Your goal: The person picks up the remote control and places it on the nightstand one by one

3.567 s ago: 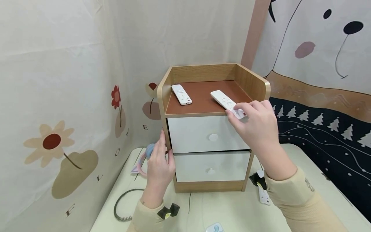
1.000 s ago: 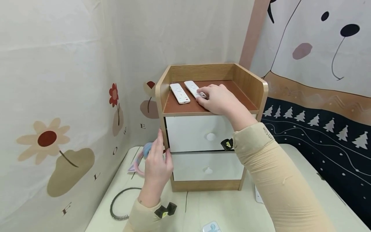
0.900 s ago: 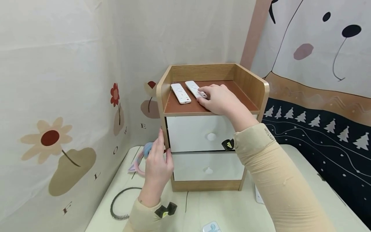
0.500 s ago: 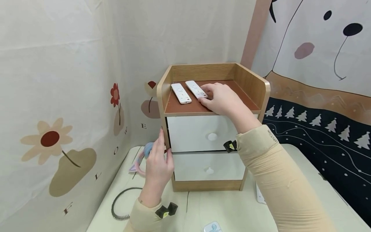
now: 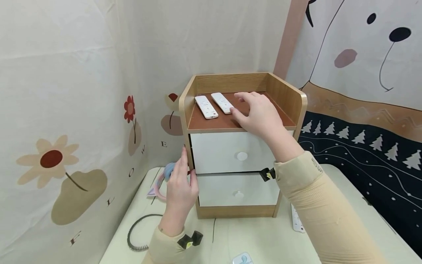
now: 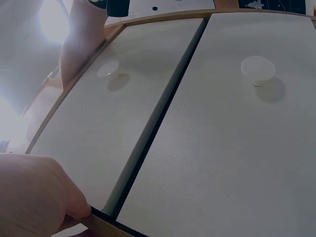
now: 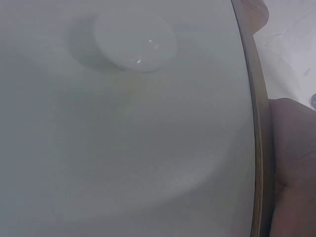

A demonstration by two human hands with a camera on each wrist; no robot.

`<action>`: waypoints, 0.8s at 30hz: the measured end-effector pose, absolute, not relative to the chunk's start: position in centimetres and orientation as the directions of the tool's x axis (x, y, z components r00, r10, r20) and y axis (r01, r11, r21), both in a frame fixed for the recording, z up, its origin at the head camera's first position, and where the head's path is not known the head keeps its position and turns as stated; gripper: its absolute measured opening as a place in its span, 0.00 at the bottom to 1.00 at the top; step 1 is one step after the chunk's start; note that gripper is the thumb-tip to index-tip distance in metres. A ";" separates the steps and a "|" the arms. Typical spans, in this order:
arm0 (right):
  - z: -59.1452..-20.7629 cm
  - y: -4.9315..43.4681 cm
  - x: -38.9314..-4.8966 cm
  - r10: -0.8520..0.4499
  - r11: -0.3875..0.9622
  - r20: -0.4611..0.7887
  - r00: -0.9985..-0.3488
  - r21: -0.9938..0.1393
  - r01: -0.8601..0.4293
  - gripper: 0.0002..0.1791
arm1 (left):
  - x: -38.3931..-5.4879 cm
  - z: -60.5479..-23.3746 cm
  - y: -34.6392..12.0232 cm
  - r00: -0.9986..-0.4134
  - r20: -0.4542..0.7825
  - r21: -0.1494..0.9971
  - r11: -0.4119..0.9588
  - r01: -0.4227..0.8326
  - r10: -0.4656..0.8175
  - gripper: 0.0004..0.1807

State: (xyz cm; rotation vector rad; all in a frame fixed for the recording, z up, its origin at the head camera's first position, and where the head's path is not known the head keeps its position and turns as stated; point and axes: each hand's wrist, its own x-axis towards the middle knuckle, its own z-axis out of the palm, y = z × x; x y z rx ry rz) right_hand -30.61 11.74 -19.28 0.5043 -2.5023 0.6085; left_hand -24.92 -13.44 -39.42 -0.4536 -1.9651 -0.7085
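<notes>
Two white remote controls lie side by side on the brown top of a small wooden cabinet (image 5: 237,211): the left remote (image 5: 206,107) and the right remote (image 5: 222,103). My right hand (image 5: 258,114) is spread over the top, its thumb tip beside the near end of the right remote; whether they touch I cannot tell. My left hand (image 5: 180,189) rests with straight fingers against the cabinet's left side, and the left wrist view shows that hand (image 6: 32,192) at the cabinet's edge. Two white drawers with round knobs face me.
A raised wooden rim (image 5: 230,79) surrounds the cabinet top on three sides. On the pale table (image 5: 263,238) are a coiled black cord (image 5: 132,238), a pink and blue headband-like item (image 5: 159,185), another white remote (image 5: 298,220) at right and a small white case (image 5: 243,258).
My right hand has carried the right remote leftward from the front right of the top, laid it beside the other, let go and drawn slightly back. The left hand has stayed put.
</notes>
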 end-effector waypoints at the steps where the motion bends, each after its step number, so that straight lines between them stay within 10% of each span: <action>1: -19.5 11.9 -30.3 -0.224 0.825 0.582 -0.782 -0.314 -0.470 0.30 | -24.8 -39.4 -13.4 -0.471 0.882 0.291 0.763 0.577 0.020 0.43; 24: -23.8 15.0 -26.7 -0.199 0.677 0.908 -0.369 -0.145 -0.722 0.30 | -24.0 -39.0 -13.1 -0.468 0.883 0.283 0.774 0.567 0.020 0.43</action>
